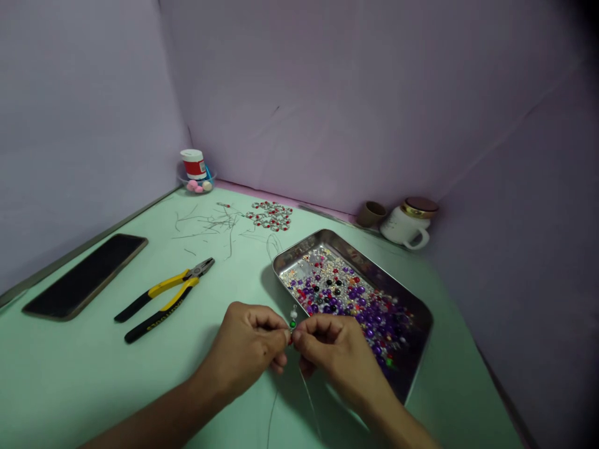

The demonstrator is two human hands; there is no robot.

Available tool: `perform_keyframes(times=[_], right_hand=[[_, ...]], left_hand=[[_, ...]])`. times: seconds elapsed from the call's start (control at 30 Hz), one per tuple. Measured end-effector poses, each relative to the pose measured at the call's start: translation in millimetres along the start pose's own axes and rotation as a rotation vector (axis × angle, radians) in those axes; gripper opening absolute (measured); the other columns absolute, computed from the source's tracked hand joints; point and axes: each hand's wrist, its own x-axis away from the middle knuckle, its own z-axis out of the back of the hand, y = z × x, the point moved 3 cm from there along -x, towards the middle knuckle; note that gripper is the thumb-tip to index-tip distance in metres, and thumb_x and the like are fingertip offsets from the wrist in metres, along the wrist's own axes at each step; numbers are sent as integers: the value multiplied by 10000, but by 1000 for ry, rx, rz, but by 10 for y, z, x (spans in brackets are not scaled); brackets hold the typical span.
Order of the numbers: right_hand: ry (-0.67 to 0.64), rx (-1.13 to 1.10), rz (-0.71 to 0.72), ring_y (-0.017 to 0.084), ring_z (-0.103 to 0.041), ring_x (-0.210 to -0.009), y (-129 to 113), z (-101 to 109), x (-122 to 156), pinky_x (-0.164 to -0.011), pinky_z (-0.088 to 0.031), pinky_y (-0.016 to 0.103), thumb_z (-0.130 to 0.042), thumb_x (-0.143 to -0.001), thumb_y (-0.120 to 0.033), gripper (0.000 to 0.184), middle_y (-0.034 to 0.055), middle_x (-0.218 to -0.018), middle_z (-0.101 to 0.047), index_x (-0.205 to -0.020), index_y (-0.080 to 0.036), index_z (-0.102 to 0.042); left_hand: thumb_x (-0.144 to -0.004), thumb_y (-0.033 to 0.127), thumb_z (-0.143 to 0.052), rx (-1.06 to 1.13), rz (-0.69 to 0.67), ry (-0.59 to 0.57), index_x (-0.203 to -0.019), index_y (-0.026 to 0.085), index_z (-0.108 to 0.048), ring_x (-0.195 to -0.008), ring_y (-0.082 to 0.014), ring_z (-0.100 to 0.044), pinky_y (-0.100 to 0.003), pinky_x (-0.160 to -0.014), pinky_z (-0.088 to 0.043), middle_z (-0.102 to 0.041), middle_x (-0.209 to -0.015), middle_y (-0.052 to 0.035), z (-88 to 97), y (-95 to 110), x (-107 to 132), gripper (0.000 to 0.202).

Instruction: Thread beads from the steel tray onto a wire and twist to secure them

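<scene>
My left hand (250, 349) and my right hand (334, 352) meet fingertip to fingertip above the green table, pinching a thin wire (309, 390) between them. A short stack of beads (293, 317), white over green, stands on the wire just above my fingers. The wire's loose ends trail toward me under my hands. Just beyond my right hand lies a metal tray (299, 249) filled with several purple, red, black and silver beads.
Yellow-handled pliers (163, 296) and a dark phone (87, 274) lie at the left. Cut wire scraps (210, 221) and a finished beaded piece (271, 215) rest farther back. A small jar (195, 169), a brown cup (370, 213) and a white mug (408, 223) stand by the purple wall.
</scene>
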Motion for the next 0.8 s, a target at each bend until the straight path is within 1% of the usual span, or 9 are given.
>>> perform_keyframes(times=[0.13,0.23,0.37,0.53,0.67,0.73,0.8], right_hand=[[7,26,11,53,-426,-351,-2,-13,-2,-364,-349,172,-582,-635,-175,128,-31,-402,-496,-517,-135,-553],[39,39,8,52,-420,-351,-6,-21,10,-361,-343,169,-554,-623,-137,113,-37,-406,-487,-513,-143,-531],[75,47,-7,47,-409,-339,-23,-27,29,-342,-328,165,-521,-613,-126,114,-46,-416,-468,-503,-150,-504],[48,-73,-12,39,-379,-322,27,-59,14,-329,-330,162,-530,-602,-157,118,-70,-402,-421,-494,-157,-481],[18,-252,10,44,-388,-314,81,-103,-5,-331,-315,168,-586,-612,-219,160,-56,-390,-449,-513,-157,-477],[8,-291,44,52,-424,-339,70,-99,-2,-351,-335,173,-611,-642,-270,173,-29,-435,-504,-568,-139,-526],[-8,-266,66,65,-471,-385,44,-77,7,-389,-382,186,-634,-662,-303,194,0,-506,-555,-630,-119,-580]], left_hand=[[-576,192,-559,33,-1,8,-541,131,-581,-376,-101,-496,-219,-426,-416,-540,-381,24,-9,-47,-6,74],[-569,197,-563,70,-12,12,-541,131,-578,-380,-100,-501,-210,-423,-404,-548,-386,20,-23,-63,-7,74],[-561,195,-575,135,-39,-12,-549,131,-583,-370,-93,-499,-198,-417,-389,-548,-380,23,-29,-81,-20,65],[-567,173,-586,238,-92,-66,-547,130,-594,-363,-83,-499,-195,-416,-395,-553,-408,29,-37,-101,-6,48],[-599,173,-581,274,-148,-128,-548,134,-597,-391,-106,-533,-219,-445,-433,-558,-407,20,-62,-42,37,66],[-609,179,-590,274,-162,-116,-559,134,-600,-394,-109,-534,-225,-457,-441,-559,-400,19,-46,-3,37,68],[-615,182,-601,275,-155,-75,-572,131,-605,-394,-100,-524,-219,-461,-436,-557,-397,22,-9,19,21,67]])
